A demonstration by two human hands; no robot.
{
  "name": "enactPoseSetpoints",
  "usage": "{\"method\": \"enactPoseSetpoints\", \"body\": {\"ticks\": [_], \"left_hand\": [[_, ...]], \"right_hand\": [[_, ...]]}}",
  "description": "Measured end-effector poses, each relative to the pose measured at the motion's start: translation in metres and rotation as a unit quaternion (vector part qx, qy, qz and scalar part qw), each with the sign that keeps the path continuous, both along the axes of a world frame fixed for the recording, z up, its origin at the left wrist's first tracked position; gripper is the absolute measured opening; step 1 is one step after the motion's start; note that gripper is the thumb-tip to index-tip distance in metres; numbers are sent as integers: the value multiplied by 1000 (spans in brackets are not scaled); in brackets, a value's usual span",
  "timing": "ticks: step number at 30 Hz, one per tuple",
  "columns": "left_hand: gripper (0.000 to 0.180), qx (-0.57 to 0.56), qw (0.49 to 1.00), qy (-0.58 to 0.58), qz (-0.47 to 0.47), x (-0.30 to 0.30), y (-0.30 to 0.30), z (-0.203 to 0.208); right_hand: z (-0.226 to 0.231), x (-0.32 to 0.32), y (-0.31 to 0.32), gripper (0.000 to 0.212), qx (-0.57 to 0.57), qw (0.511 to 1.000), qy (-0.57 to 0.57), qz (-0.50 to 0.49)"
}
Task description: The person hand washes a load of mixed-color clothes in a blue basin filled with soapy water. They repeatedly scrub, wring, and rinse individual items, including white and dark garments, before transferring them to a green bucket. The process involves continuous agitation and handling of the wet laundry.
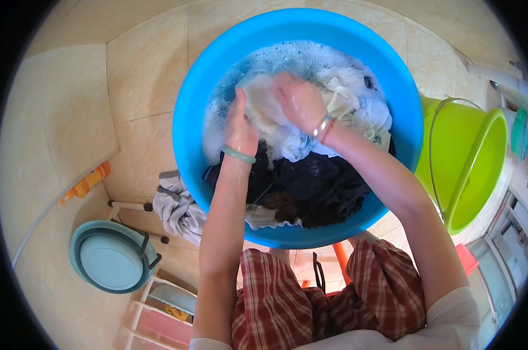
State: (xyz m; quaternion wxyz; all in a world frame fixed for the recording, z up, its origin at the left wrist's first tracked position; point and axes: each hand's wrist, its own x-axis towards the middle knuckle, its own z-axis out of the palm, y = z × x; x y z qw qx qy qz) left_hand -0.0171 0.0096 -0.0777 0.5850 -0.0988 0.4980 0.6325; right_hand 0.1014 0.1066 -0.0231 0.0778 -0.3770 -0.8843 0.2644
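Note:
A large blue basin (412, 151) holds soapy water and a heap of wet laundry. Inside it, both of my hands grip a sudsy white cloth (262, 102). My left hand (241, 123) is at the cloth's left edge, its fingers partly hidden by cloth and foam. The closed fingers of my right hand (302, 104) press into the cloth from above, slightly blurred. White and pale blue garments (357, 102) lie beside my right hand. Dark garments (319, 181) fill the near part of the basin, below my wrists.
Right of the basin stands a lime-green bucket (479, 169) with a wire handle. A grey garment (179, 207) hangs by the basin's lower left side. Farther left are a light-blue collapsible basin (111, 256), an orange bottle (89, 182) and a white rack (138, 312).

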Motion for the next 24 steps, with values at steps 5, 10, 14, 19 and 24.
{"method": "enactPoseSetpoints", "body": {"ticks": [5, 10, 14, 19, 24], "left_hand": [[54, 50, 984, -167, -34, 2, -3, 6], [37, 126, 991, 30, 27, 41, -34, -7], [40, -80, 994, 64, 32, 66, 0, 60], [39, -61, 953, 294, -50, 13, 5, 59], [51, -97, 663, 678, -303, 26, -7, 21]], "right_hand": [[19, 0, -66, 20, 36, 971, 202, 124], [-3, -7, -52, 18, -3, 978, 202, 46], [-35, 24, 3, 22, -92, 987, 77, -103], [-39, 50, 25, 27, -214, 921, 253, -207], [-52, 53, 14, 29, 5, 992, 122, -27]]}}
